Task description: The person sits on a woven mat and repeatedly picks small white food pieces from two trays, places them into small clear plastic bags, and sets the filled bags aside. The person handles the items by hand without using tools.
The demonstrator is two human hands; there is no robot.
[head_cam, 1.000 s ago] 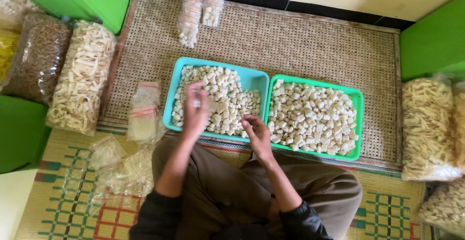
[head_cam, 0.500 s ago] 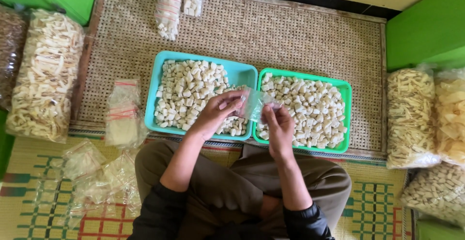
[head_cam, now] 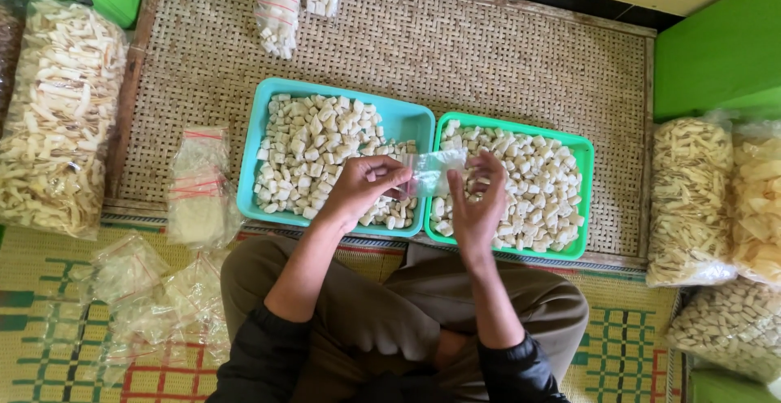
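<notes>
Small clear plastic bag (head_cam: 435, 171), seemingly empty, is held over the seam between two trays. Head view: left hand (head_cam: 362, 187) fingers pinch its edge; right hand (head_cam: 476, 208) fingers grasp the other side. Turquoise tray (head_cam: 268, 139) and green tray (head_cam: 582, 196) remain heaped with pale snack cubes; filled packets (head_cam: 281, 0) lie beyond.

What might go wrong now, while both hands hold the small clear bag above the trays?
The small clear plastic bag is pinched between the left hand and right hand over the seam between the blue plastic tray and green plastic tray. Pale snack pieces might miss its narrow mouth and mix between trays.
</notes>
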